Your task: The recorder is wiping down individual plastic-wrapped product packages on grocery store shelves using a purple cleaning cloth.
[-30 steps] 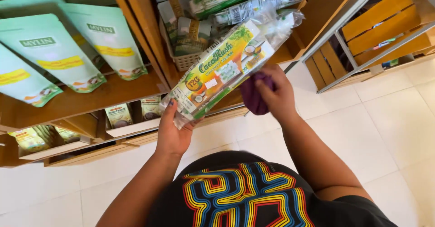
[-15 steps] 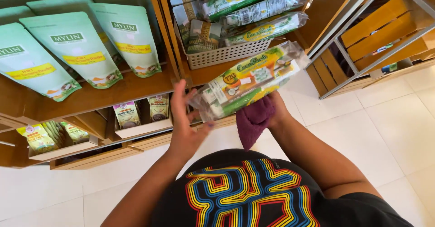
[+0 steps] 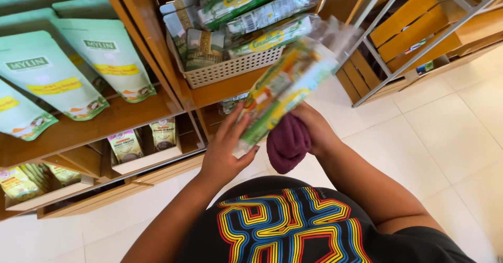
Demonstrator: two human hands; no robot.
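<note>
Wooden shelves (image 3: 105,124) stand behind; left hand (image 3: 225,155) grips a long green packet (image 3: 285,87), right hand (image 3: 314,132) clutches a maroon cloth (image 3: 287,143).

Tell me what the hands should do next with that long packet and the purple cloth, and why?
Probably wipe the cloth along the packet. The left hand steadies the long clear packet from below, tilted up in front of the white basket, while the right hand holds the bunched purple cloth right against its lower end.
</note>
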